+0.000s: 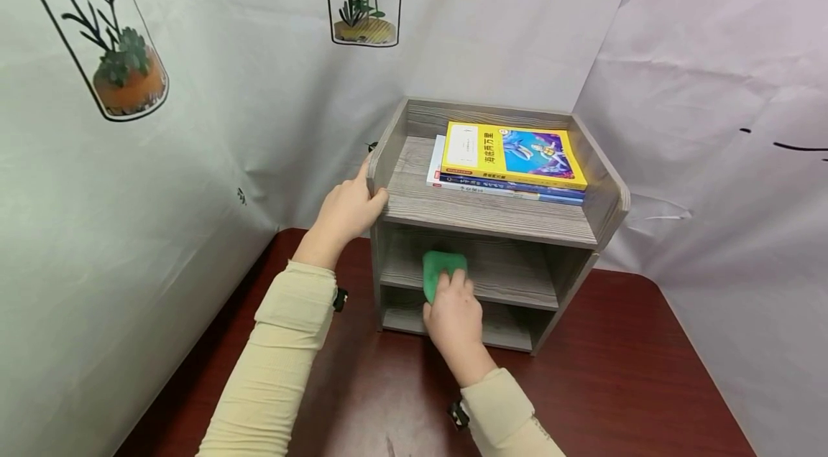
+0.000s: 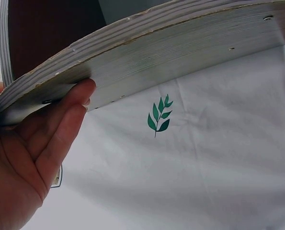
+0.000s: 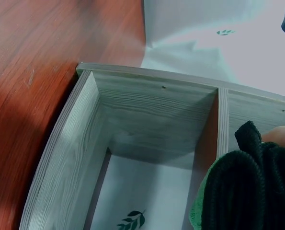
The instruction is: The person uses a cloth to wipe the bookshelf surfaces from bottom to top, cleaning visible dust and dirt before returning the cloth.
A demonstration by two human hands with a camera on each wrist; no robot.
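Observation:
A small grey wood-grain shelf unit (image 1: 491, 218) stands on the dark red table. My left hand (image 1: 346, 213) grips the upper edge of its left side panel (image 2: 147, 48). The thumb is on the inner side, and the fingers lie along the outer face in the left wrist view. My right hand (image 1: 456, 313) holds a folded green cloth (image 1: 435, 270) in front of the middle shelf board. From the right wrist, the cloth (image 3: 247, 187) shows as thick folds with stitched edges, beside the divider between two compartments. Most of the right hand is hidden behind it there.
A stack of several books (image 1: 511, 155), a yellow one uppermost, lies on the top shelf. White wall sheeting (image 1: 291, 83) with printed plants closes in the back and sides. The red-brown tabletop (image 1: 634, 371) extends to the right of the unit and in front.

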